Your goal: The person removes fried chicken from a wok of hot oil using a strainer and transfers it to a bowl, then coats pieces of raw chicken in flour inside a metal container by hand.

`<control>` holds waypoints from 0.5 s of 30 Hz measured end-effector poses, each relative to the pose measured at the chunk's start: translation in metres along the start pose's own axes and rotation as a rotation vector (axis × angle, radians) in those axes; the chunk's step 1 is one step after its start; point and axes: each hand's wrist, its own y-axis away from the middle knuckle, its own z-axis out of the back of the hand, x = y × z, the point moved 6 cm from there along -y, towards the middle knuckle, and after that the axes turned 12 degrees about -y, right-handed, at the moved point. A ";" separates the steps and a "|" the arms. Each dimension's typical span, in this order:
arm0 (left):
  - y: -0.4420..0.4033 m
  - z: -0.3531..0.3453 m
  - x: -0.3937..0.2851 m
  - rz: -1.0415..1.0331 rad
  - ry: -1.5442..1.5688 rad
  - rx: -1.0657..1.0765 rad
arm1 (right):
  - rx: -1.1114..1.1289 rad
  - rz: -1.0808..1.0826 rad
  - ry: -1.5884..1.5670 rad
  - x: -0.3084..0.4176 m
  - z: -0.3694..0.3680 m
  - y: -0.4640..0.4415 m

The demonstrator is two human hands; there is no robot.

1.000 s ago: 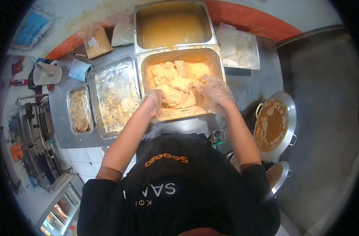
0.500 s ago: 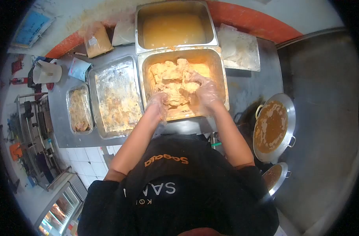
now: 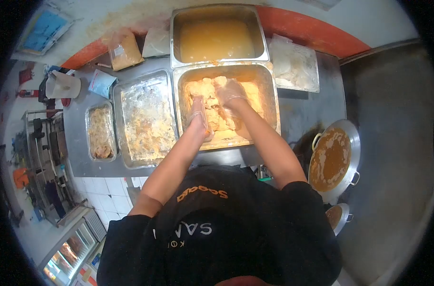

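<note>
Breaded chicken pieces (image 3: 209, 89) lie heaped in flour coating inside a deep metal pan (image 3: 276, 102). My left hand (image 3: 198, 112), in a clear plastic glove, is at the left side of the heap, its fingers stretched forward against the pieces. My right hand (image 3: 232, 93), gloved the same way, rests over the upper right of the heap. Motion smears its fingers, so I cannot make out whether they grip a piece. Loose orange-tinted flour (image 3: 253, 95) shows along the pan's right side.
Behind stands a pan of yellowish liquid (image 3: 217, 40). Left are a large floury tray (image 3: 148, 119) and a smaller tray (image 3: 101, 131). A bag of brown powder (image 3: 124, 50) and a bag of white flour (image 3: 295, 62) flank the pans. Lower right, a wok holds frothy oil (image 3: 331, 159).
My right hand has moved inward and away from me over the chicken. My left hand has turned more upright beside the heap. The view has shifted slightly.
</note>
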 end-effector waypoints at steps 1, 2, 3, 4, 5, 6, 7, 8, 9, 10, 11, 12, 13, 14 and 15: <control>-0.001 0.001 -0.001 0.009 0.003 -0.002 | 0.002 -0.001 0.000 -0.004 0.001 0.006; -0.002 0.002 -0.002 0.018 0.006 -0.005 | -0.036 0.084 0.029 -0.010 0.008 0.018; -0.002 0.005 -0.003 0.020 0.008 -0.009 | -0.072 0.168 0.059 -0.014 0.016 0.031; -0.001 0.008 -0.005 0.019 -0.064 0.025 | -0.062 0.168 0.062 -0.022 0.027 0.041; 0.000 0.012 -0.004 0.020 -0.134 0.056 | 0.002 0.273 -0.007 -0.021 0.041 0.054; -0.005 0.023 0.003 0.026 -0.128 0.048 | 0.064 0.376 -0.078 -0.013 0.051 0.069; -0.019 0.034 0.011 0.008 -0.159 0.074 | 0.066 0.381 -0.076 0.004 0.068 0.081; -0.025 0.038 0.016 -0.008 -0.191 0.101 | 0.133 0.275 -0.025 0.019 0.083 0.094; -0.018 0.036 0.014 -0.009 -0.192 0.101 | 0.196 0.167 0.026 0.023 0.088 0.100; -0.006 0.032 0.010 -0.016 -0.163 0.069 | 0.194 0.168 0.024 0.022 0.085 0.092; 0.001 0.030 0.008 -0.021 -0.135 0.037 | 0.123 0.238 -0.008 0.023 0.082 0.078; -0.002 0.029 0.009 -0.021 -0.137 0.037 | 0.050 0.308 -0.040 0.028 0.080 0.065; -0.009 0.034 0.002 -0.145 -0.248 -0.060 | 0.050 0.310 -0.042 0.035 0.074 0.053; -0.015 0.037 -0.007 -0.272 -0.358 -0.157 | 0.095 0.161 0.076 0.037 0.062 0.039; -0.032 0.039 -0.004 -0.276 -0.358 -0.159 | 0.139 0.012 0.195 0.035 0.053 0.028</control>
